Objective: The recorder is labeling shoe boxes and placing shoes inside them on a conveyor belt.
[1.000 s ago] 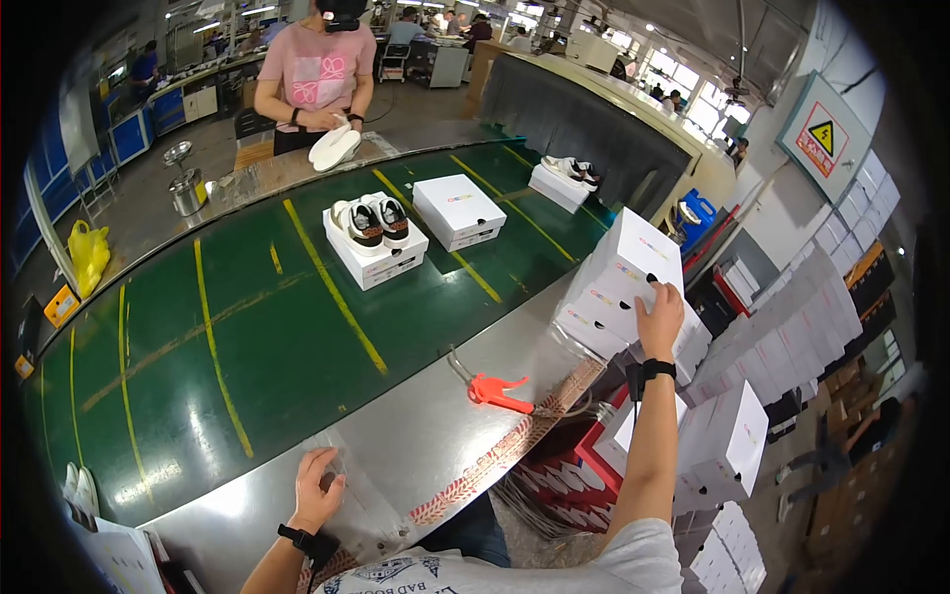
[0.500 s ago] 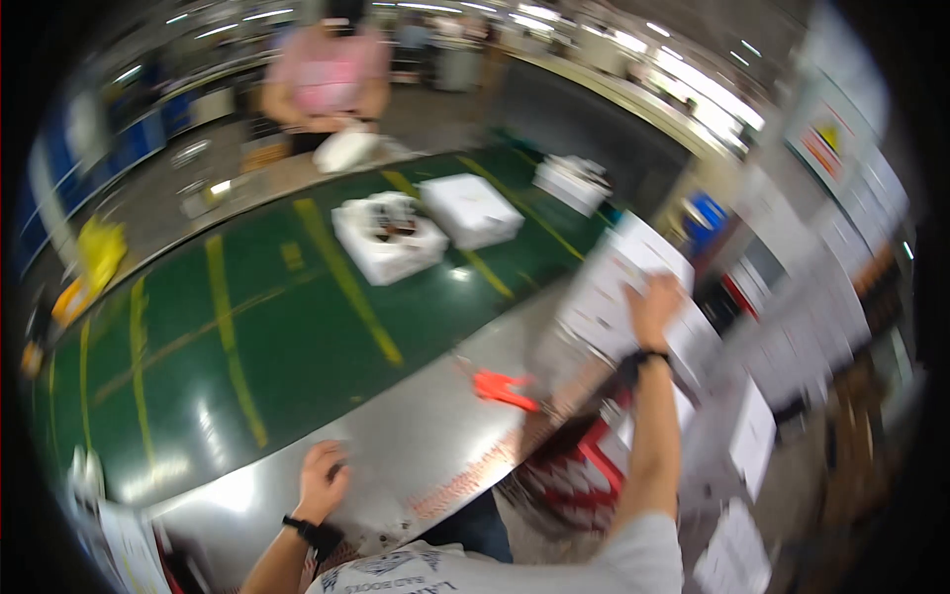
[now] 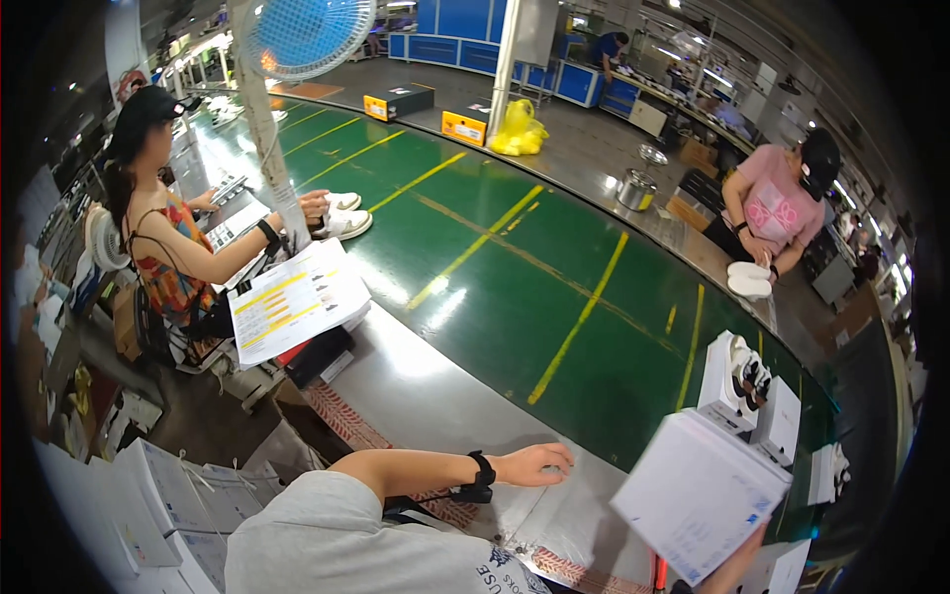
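Observation:
My left hand (image 3: 534, 464) lies palm down on the metal ledge beside the green conveyor belt, holding nothing, its fingers loosely stretched and slightly bent. At the lower right, my right hand (image 3: 740, 566) grips the far lower side of a white shoe box (image 3: 701, 495). The box is tilted and raised in front of me, hiding most of those fingers. Beyond it on the belt stand an open white box (image 3: 720, 381) with dark-and-white shoes inside and a closed white box (image 3: 781, 421). Part of a red tool (image 3: 660, 571) shows below the held box.
A stack of printed sheets (image 3: 302, 302) tops a dark box at the left end of the ledge. A co-worker there reaches toward white sneakers (image 3: 343, 220) by a post. Another person across the belt (image 3: 633, 327) handles a white shoe. White boxes (image 3: 163, 495) are stacked behind me.
My view has swung left. My right hand, earlier resting on stacked white boxes, now holds one raised over the ledge. My left hand still rests on the ledge.

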### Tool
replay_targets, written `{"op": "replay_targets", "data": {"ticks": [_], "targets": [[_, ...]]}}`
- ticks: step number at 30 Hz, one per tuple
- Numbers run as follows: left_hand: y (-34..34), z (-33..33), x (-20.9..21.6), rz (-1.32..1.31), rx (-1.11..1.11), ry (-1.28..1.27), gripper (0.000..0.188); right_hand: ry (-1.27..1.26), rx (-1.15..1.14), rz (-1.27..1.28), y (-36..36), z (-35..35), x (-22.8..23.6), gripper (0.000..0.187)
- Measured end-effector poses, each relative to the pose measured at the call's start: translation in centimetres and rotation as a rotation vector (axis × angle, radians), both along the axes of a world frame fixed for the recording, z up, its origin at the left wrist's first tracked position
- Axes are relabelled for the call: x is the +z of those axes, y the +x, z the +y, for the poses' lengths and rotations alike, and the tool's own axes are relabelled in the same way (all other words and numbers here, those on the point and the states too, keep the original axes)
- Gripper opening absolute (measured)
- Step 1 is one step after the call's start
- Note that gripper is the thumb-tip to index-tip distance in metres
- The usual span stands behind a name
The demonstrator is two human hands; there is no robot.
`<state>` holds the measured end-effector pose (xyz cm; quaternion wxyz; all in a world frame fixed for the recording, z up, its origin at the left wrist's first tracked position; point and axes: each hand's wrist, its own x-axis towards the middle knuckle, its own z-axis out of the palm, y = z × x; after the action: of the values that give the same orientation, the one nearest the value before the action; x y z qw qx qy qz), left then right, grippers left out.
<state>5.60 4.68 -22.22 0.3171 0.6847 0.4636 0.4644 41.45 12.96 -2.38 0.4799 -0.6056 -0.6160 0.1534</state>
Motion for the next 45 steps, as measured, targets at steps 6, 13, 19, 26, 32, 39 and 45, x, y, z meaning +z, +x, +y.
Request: {"op": "replay_targets", "data": {"ticks": [6,13,19,26,32,39,45], "targets": [[-4.2,1.4,2.1,-0.228,0.063,-0.18,0.017,-0.364,0.332,0.54,-7.5,-0.4,-2.3,0.029],[-23.0,4.7,6.6,-0.466,0.683,-0.098,0.015,-0.09,0.667,-0.483,-14.0,-3.3,2.7,0.034],[-46.9,1.3,10.1,-0.218,1.306,0.167,0.035,-0.076,0.701,-0.663,-17.2,-3.2,3.6,0.033],[-52.5,-2.5,12.1,0.05,1.762,-0.023,0.053,-0.004,0.631,-0.745,-19.1,-3.0,3.4,0.031],[-56.8,-4.4,4.8,-1.435,1.457,-0.174,0.081,-0.032,0.667,-0.767,-21.5,-3.0,3.8,0.031],[-58.8,-5.5,2.6,-1.716,1.4,0.214,0.07,0.01,0.675,-0.804,-22.0,-3.4,4.0,0.03],[-52.7,-0.6,8.2,-1.113,1.565,0.314,0.052,0.0,0.642,-0.709,-23.0,-3.1,3.6,0.024]]}}
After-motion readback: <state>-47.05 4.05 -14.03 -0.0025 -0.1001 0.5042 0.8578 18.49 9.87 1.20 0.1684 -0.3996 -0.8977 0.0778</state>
